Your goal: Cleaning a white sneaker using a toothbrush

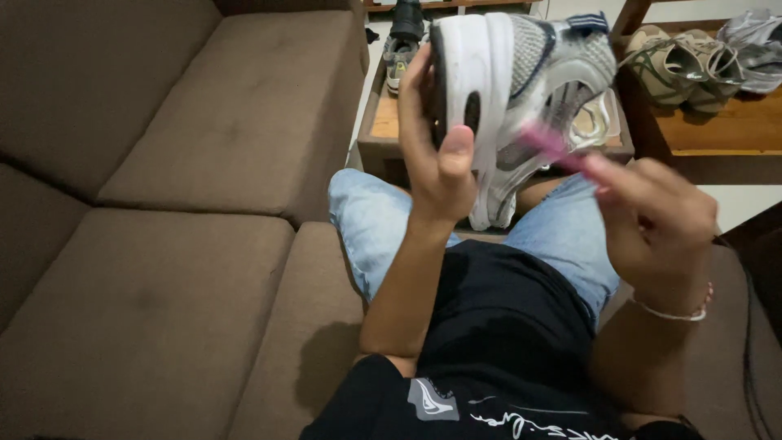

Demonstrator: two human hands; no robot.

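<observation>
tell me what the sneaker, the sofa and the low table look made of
White and grey sneaker: likely smooth matte foam or rubber sole, woven mesh upper showing a fine grid. Brown cushioned sofa: seemingly soft matte fabric or suede-like cloth, with tufted dimples. Low brown table: looks like wood, with warm grain and slight sheen.

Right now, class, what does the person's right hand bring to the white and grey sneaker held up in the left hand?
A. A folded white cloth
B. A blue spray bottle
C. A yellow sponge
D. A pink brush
D: the right hand grips a pink brush whose blurred head meets the side of the sneaker, which the left hand holds by the sole.
</observation>
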